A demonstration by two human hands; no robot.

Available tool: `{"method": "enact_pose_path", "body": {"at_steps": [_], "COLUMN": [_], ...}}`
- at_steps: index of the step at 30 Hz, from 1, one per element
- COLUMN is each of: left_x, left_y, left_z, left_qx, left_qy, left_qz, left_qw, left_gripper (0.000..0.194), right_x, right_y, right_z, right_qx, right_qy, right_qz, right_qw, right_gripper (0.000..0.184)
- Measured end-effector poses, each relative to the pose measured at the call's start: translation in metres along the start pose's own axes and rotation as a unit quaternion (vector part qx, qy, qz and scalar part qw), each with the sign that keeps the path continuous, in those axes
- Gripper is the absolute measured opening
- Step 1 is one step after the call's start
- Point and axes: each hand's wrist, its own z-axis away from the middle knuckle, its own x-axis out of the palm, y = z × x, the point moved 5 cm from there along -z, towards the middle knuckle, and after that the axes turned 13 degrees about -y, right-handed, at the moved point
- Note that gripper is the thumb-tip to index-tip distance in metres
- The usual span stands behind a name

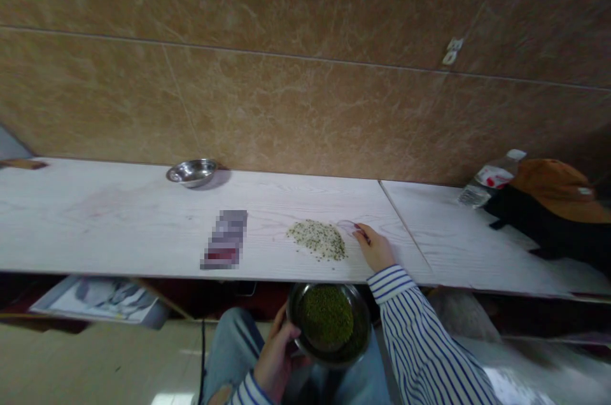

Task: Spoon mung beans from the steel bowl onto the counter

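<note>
While the right hand (375, 249) pinches a thin, pale, spoon-like utensil (347, 223), fingers nearly closed, beside a heap of white and green grains (319, 239) on the white wood-grain surface (267, 195), the left hand (281, 344), half curled, grips a round, shiny steel bowl (363, 332) of small green beans (329, 316) below the surface's edge. The smooth bowl is likely slippery and weighty, best held by its rim; the utensil looks light.
</note>
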Motion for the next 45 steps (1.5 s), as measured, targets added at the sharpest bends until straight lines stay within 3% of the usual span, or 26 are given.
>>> {"method": "enact_pose_path", "body": {"at_steps": [3, 8, 19, 34, 45], "left_x": [0.003, 0.009, -0.006, 0.005, 0.007], "left_y": [0.006, 0.009, 0.008, 0.011, 0.010], "left_z": [0.005, 0.008, 0.016, 0.013, 0.015], "left_qx": [0.001, 0.004, 0.011, -0.005, -0.001], "left_qy": [0.026, 0.018, 0.039, 0.029, 0.043], "left_qz": [0.000, 0.004, 0.019, 0.004, 0.008], "left_qw": [1.000, 1.000, 0.999, 1.000, 0.999], "left_gripper": [0.067, 0.063, 0.071, 0.063, 0.067], "right_x": [0.004, 0.009, 0.013, 0.015, 0.016], "right_y": [-0.006, -0.014, -0.023, -0.026, -0.028], "right_z": [0.004, 0.011, 0.019, 0.027, 0.033], "right_qx": [0.004, 0.004, -0.019, -0.041, -0.061], "right_qy": [-0.002, -0.008, -0.011, -0.003, -0.015], "right_qz": [-0.006, -0.013, -0.031, -0.060, -0.061], "right_qw": [1.000, 1.000, 0.999, 0.997, 0.996], "right_gripper": [0.030, 0.029, 0.027, 0.025, 0.024]}}
